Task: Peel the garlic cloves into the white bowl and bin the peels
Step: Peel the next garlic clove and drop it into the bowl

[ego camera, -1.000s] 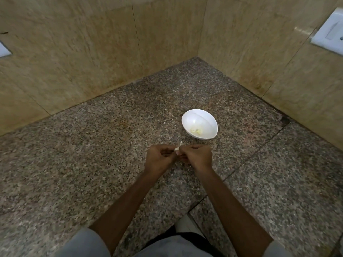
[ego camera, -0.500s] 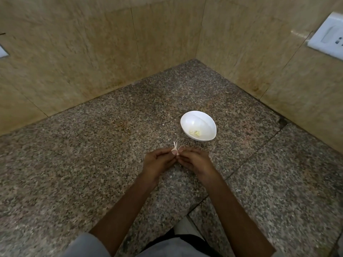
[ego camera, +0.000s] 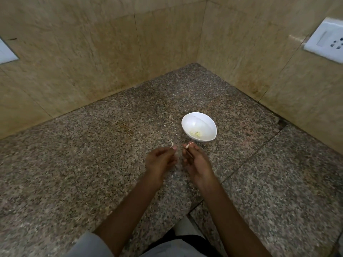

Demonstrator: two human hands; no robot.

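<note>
I record the left hand (ego camera: 160,160) pinching a thin peel sliver (ego camera: 171,144) and the right hand (ego camera: 196,162) pinching a pale piece (ego camera: 189,145), probably the clove. The white bowl (ego camera: 198,121) stands just beyond the right hand's fingertips, slightly rightward; that hand is the nearer.

Both bare forearms reach away from the near edge, converging. The left hand (ego camera: 161,160) and right hand (ego camera: 197,161) sit side by side, just apart. The left fingertips pinch a strip of peel (ego camera: 171,144); the right fingertips pinch a garlic piece (ego camera: 189,145).
</note>
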